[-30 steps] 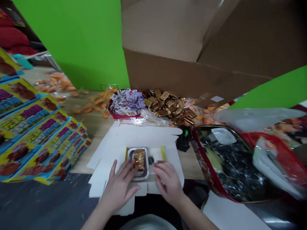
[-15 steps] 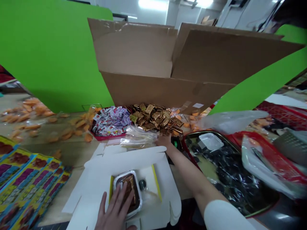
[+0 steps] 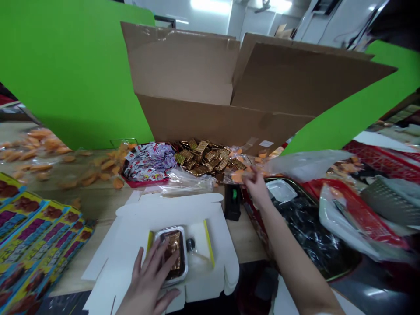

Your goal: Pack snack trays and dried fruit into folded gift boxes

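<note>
My left hand (image 3: 151, 271) is spread open over a foil tray (image 3: 186, 258), its fingertips resting on gold-brown wrapped packets (image 3: 175, 251) inside. That tray sits in a small yellow-edged box (image 3: 210, 245) on a flattened white carton (image 3: 173, 209). A dark round item in clear wrap (image 3: 190, 245) lies beside it. My right hand (image 3: 257, 188) reaches forward, fingers curled together at the clear-wrapped orange pieces (image 3: 238, 176); what they pinch is blurred. Left of it lies a heap of gold packets (image 3: 203, 157).
A red tray of printed sachets (image 3: 149, 162) stands by a bundle in clear plastic (image 3: 188, 181). A black tape dispenser (image 3: 232, 205) stands near a tray of dark wrapped items (image 3: 305, 232). Behind rises an open cardboard box (image 3: 210, 120). Printed yellow-blue boxes (image 3: 39, 236) lie left.
My right hand has moved right, from beside the gold packets and plastic bundle to the orange pieces, uncovering the tape dispenser. My left hand stays over the foil tray. The view has shifted slightly.
</note>
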Motion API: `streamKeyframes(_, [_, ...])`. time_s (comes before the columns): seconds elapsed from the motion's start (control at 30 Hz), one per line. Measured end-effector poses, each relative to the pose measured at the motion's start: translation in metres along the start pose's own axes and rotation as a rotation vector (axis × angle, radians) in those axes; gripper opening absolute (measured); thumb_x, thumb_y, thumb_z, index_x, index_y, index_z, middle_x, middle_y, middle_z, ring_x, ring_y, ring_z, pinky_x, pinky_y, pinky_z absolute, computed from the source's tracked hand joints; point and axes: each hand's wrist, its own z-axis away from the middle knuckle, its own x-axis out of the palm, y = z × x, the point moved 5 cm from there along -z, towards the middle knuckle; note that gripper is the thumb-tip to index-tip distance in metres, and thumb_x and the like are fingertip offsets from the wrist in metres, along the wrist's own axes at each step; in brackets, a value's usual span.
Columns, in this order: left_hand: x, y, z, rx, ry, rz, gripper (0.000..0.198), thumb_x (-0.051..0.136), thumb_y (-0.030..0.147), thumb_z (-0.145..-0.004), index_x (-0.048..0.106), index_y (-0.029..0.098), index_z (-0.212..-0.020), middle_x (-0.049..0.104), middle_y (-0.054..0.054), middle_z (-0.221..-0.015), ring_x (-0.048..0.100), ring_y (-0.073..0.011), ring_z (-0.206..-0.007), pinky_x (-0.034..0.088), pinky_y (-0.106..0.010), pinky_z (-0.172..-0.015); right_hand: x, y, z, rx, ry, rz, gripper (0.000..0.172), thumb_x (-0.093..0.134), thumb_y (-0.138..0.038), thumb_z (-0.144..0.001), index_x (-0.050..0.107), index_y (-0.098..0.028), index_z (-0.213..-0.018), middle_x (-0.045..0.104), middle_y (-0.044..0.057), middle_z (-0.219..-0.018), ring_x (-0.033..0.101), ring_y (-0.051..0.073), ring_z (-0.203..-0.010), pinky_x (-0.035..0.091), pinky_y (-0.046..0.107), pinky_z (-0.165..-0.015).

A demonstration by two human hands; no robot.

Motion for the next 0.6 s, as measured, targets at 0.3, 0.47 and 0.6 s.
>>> streamKeyframes(0.3, [0.006,0.106,-0.033,-0.482,-0.319,1.631,0.083,0.059,0.066,-0.075,0.036,0.023,-0.141,0.062,-0.014,-0.116,0.066,-0.0228,-0.082,0.054,-0.034,-0.070,0.019,-0.091,0.167,-0.137,-0.910,-0.049,0.054,0.064,-0.033,-0.084,0.045,-0.028,-0.135,0.064,0.002,-0.097,0.062,0.014,-0.086,0.051,0.027,-0.077])
streamKeyframes(0.47, [0.006,0.068,-0.021,-0.911,-0.070,1.572,0.079,0.075,0.061,-0.059,0.053,0.019,-0.122,0.065,-0.010,-0.107,0.064,-0.0182,-0.068,0.053,-0.032,-0.066,0.047,-0.046,0.063,-0.199,-0.438,0.835,0.022,0.050,-0.022,-0.090,0.069,-0.015,-0.085,0.068,0.011,-0.095,0.060,0.021,-0.098,0.045,0.033,-0.088])
streamKeyframes(0.6, [0.006,0.020,0.004,-1.099,0.158,1.421,0.076,0.078,0.061,-0.054,0.057,0.018,-0.113,0.067,-0.010,-0.107,0.067,-0.0247,-0.081,0.055,-0.035,-0.073,0.096,-0.007,0.001,-0.165,-0.420,0.991,0.014,0.060,-0.021,-0.085,0.068,-0.010,-0.086,0.068,0.014,-0.098,0.055,0.028,-0.110,0.037,0.046,-0.098])
